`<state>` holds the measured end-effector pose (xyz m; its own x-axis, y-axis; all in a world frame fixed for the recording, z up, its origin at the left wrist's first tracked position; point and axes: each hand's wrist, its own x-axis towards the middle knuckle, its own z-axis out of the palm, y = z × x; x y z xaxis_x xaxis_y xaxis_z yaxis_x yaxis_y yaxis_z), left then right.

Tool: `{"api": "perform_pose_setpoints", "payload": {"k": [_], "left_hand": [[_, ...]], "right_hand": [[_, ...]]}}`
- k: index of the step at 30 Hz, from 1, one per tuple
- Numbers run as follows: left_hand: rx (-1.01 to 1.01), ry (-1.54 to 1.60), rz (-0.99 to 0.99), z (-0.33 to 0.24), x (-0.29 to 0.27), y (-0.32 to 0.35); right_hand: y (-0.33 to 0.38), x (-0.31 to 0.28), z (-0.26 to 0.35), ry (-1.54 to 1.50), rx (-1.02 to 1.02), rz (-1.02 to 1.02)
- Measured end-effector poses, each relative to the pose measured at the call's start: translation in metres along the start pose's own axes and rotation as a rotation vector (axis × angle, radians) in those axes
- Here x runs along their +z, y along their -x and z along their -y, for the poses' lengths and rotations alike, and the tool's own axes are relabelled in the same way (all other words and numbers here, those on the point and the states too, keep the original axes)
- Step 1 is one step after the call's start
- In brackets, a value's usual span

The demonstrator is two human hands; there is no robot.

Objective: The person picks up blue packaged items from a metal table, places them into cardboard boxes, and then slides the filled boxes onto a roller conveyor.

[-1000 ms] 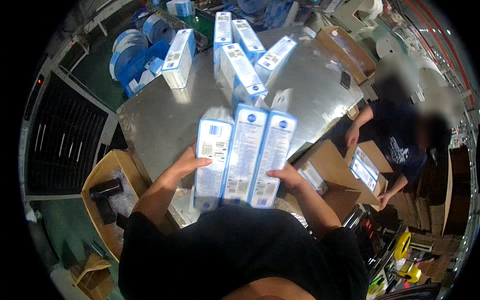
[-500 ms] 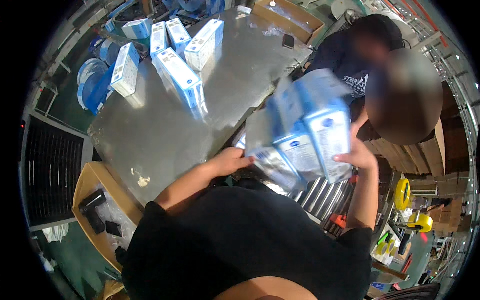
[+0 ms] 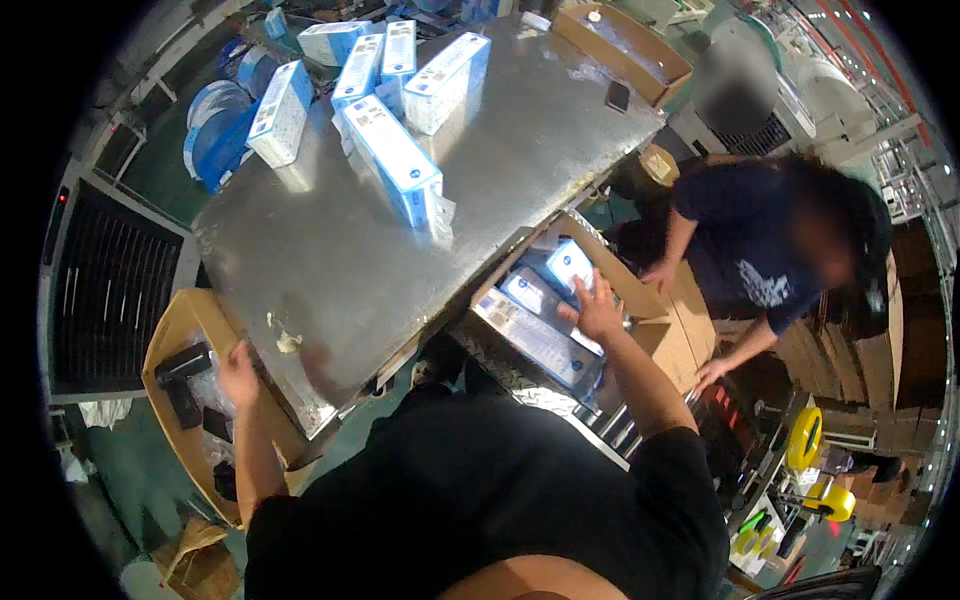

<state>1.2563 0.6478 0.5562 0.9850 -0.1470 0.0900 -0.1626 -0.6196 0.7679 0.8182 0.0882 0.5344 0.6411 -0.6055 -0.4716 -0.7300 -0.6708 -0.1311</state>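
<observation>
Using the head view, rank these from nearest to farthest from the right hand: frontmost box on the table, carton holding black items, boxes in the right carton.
1. Boxes in the right carton: right at the right hand.
2. Frontmost box: ahead and left, on the table.
3. Carton holding black items: far left, beside the table.

Head view: and we're looking out from the left of two side-by-side fisheyes I wear, upright, tipped down and forward.
My black shirt (image 3: 480, 480): right up close, filling the lower middle!
My left hand (image 3: 238, 375) and right hand (image 3: 600, 310): both caught from above, a bit farther out.
Metal table (image 3: 300, 235): stretching away ahead, toward the top.
Co-worker (image 3: 745, 235): swept in by the wide lens, off right.
</observation>
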Motion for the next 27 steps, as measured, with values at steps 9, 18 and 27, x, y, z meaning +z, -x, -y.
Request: {"api": "perform_pose_setpoints", "payload": {"k": [9,18,27], "left_hand": [[-0.539,-0.992,0.18,0.205,-0.069,0.064],[-0.462,-0.637,0.27,0.255,-0.083,0.101],[-0.732,-0.015,-0.196,0.27,-0.15,0.09]], "right_hand": [[-0.054,-0.001,0.094,0.081,0.143,0.241],[0.074,0.029,0.071,0.362,-0.016,0.099],[0.109,-0.023,0.057,-0.182,0.183,-0.007]]}}
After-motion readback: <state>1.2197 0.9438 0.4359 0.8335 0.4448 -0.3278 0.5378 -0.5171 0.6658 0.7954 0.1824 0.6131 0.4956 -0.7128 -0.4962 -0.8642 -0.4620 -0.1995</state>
